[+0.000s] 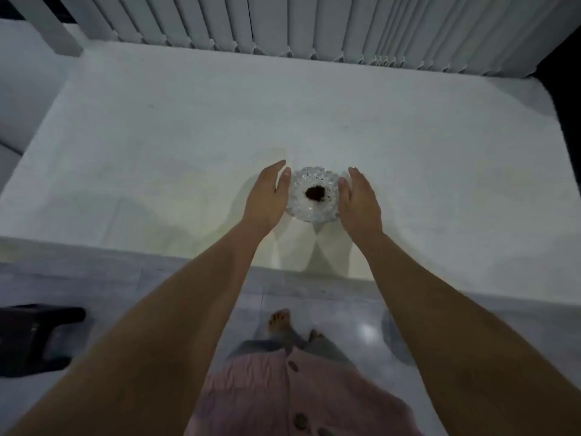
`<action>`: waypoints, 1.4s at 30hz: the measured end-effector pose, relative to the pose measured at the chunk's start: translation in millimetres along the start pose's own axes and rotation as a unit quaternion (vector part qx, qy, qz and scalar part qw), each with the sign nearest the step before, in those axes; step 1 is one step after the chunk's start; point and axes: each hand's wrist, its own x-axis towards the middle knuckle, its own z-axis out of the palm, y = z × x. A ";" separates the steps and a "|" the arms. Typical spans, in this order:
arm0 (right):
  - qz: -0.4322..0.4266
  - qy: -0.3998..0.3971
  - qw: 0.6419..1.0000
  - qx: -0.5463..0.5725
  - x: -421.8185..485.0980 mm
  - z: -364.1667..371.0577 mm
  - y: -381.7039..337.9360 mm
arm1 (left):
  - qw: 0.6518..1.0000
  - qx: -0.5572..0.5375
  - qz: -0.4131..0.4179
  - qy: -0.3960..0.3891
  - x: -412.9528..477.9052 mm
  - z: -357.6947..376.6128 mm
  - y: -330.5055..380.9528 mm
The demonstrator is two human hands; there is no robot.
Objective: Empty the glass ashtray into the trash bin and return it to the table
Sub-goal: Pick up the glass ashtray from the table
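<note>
Head view: dark debris (313, 193) inside ashtray (314, 194)

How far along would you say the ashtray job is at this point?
Nothing looks done yet: the ashtray sits on the table with a dark clump of waste still inside. In hand: the left hand and right hand flank it, open. Left: lifting, emptying into a bin not in view, and returning it.
</note>
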 end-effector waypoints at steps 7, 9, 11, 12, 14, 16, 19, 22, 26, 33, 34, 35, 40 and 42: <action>0.008 0.007 0.999 -0.035 4.1 30.3 20.2 | 0.990 -0.139 -0.016 0.006 14.5 34.8 -9.4; 0.014 0.021 0.999 -0.034 5.4 34.5 18.3 | 0.985 -0.172 -0.017 0.015 15.5 45.0 -9.6; 0.016 0.033 0.999 -0.040 6.1 36.8 17.3 | 0.978 -0.205 -0.025 0.035 14.5 53.9 -8.4; 0.017 0.037 0.998 -0.042 6.1 37.6 17.2 | 0.974 -0.218 -0.030 0.044 13.9 57.0 -8.0; 0.017 0.035 0.998 -0.040 7.7 38.4 17.0 | 0.969 -0.241 -0.040 0.050 15.3 58.9 -7.7; 0.028 0.036 0.999 -0.025 7.8 40.4 14.1 | 0.963 -0.258 -0.055 0.051 15.6 57.9 -4.2; 0.058 0.044 0.996 0.048 4.8 42.7 5.8 | 0.958 -0.266 -0.077 0.074 15.1 55.9 2.6; 0.084 0.051 0.982 0.162 -1.3 41.0 -4.6 | 0.950 -0.285 -0.103 0.072 16.0 52.7 6.3; 0.128 0.130 0.937 0.298 -7.3 30.6 -23.4 | 0.950 -0.289 -0.104 0.061 8.8 49.9 17.5; 0.151 0.190 0.888 0.390 -7.4 1.3 -43.8 | 0.942 -0.324 -0.071 0.045 -10.2 39.1 44.8; 0.152 0.191 0.885 0.397 -6.1 -2.5 -43.9 | 0.939 -0.335 -0.070 0.042 -10.2 37.6 47.0; 0.153 0.194 0.880 0.407 -6.2 -6.5 -44.0 | 0.936 -0.343 -0.068 0.038 -10.8 35.8 50.2; 0.152 0.187 0.843 0.481 -8.7 -22.9 -48.7 | 0.924 -0.376 -0.072 0.016 -6.6 27.0 59.2; 0.141 0.181 0.846 0.482 -12.5 -27.3 -51.9 | 0.917 -0.391 -0.081 0.001 -6.6 26.2 61.8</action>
